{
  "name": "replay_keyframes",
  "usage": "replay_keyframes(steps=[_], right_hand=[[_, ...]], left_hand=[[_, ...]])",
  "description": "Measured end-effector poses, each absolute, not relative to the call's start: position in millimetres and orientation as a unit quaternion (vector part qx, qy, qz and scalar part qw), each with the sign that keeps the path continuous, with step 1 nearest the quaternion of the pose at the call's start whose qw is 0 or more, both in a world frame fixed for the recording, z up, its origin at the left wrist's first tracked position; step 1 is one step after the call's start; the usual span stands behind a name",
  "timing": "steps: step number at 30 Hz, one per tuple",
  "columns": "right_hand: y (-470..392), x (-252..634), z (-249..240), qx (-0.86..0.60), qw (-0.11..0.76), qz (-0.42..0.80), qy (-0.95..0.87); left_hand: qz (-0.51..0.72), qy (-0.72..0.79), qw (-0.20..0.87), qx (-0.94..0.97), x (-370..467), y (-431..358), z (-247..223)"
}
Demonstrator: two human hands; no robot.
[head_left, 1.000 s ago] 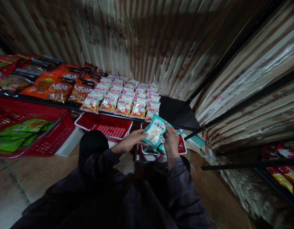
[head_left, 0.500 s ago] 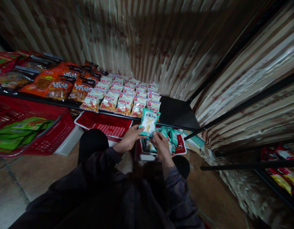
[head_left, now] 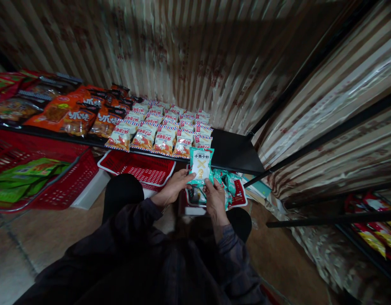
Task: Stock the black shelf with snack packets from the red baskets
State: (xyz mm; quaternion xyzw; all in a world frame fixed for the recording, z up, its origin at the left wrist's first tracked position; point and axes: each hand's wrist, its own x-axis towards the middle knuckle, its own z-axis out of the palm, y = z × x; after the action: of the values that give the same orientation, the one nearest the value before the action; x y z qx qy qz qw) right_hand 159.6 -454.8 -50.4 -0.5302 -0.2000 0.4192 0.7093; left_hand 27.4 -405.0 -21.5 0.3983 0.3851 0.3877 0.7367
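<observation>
Between my two hands I hold a small teal and white snack bag (head_left: 201, 166) upright, its printed front towards me. My left hand (head_left: 175, 186) pinches the lower left edge, thumb on the front. My right hand (head_left: 216, 197) grips the lower right corner. Behind the bag's top are rows of white snack bags (head_left: 163, 140) with striped edges on the black shelf (head_left: 235, 148). Under my right hand a red basket with a white rim (head_left: 240, 197) holds more teal bags (head_left: 227, 180), partly hidden by the hand.
Left on the shelf lie orange snack bags (head_left: 81, 120) and dark bags. Below are a red basket (head_left: 138, 165) and a larger red basket (head_left: 55, 190) with green packets (head_left: 26, 171). A black post (head_left: 278, 161) slants at the right, before striped wrapping (head_left: 338, 110). My knees flank the basket.
The teal bag has turned a little more upright, its front now squarer to me. Both hands still hold it, nearly in place. The view has shifted only slightly.
</observation>
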Motion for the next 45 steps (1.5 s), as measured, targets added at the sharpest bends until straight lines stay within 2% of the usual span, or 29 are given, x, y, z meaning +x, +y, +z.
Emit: replay_keyframes(steps=[10,20,29,35,40,45], right_hand=[[-461,157,-47,-0.565,0.695,0.380,-0.232],[-479,149,-33,-0.631,0.616,0.147,-0.448],[-488,146,-39,-0.620,0.442,-0.049,-0.647],[-488,137,-51,-0.586,0.386,-0.174,-0.691],[-491,133,-54,-0.583,0.365,-0.155,-0.709],[-500,133,-42,-0.534,0.395,-0.043,-0.746]], left_hand=[[0.412,0.387,0.722,0.399,32,-405,-29],[0.514,0.411,0.631,0.410,45,-401,-21],[0.434,0.232,0.810,0.319,30,-404,-8],[0.480,0.283,0.779,0.288,37,-399,-18],[0.535,0.311,0.754,0.222,45,-391,-27],[0.503,0.290,0.785,0.217,41,-386,-20]])
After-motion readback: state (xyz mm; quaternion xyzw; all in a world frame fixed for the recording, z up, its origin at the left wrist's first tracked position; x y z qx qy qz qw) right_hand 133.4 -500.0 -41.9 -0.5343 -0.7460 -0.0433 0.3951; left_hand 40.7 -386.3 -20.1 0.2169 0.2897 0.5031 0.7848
